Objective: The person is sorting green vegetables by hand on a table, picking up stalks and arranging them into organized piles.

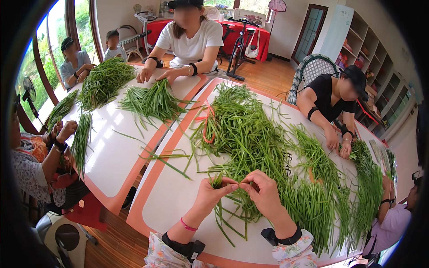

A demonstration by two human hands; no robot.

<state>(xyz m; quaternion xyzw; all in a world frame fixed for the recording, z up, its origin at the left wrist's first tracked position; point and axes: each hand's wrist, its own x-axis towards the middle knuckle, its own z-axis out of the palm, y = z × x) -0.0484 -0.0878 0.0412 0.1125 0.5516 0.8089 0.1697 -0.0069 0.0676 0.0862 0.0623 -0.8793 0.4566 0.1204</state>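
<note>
My left hand is closed around a small bunch of chives, cut leaf ends sticking up above the fingers and long leaves hanging below. My right hand meets it, thumb and forefinger pinched together at the left fingertips. Whether a thin leaf lies in that pinch is too small to tell. Beyond both hands spreads a large loose heap of chives, with a red-orange plastic tie at its left side. Close to my right forearm lies a straightened row of chives.
Two white tables with orange borders stand side by side, a gap between them. Several people sit around them handling chives, one across and one at right. More chive piles lie at far left and right.
</note>
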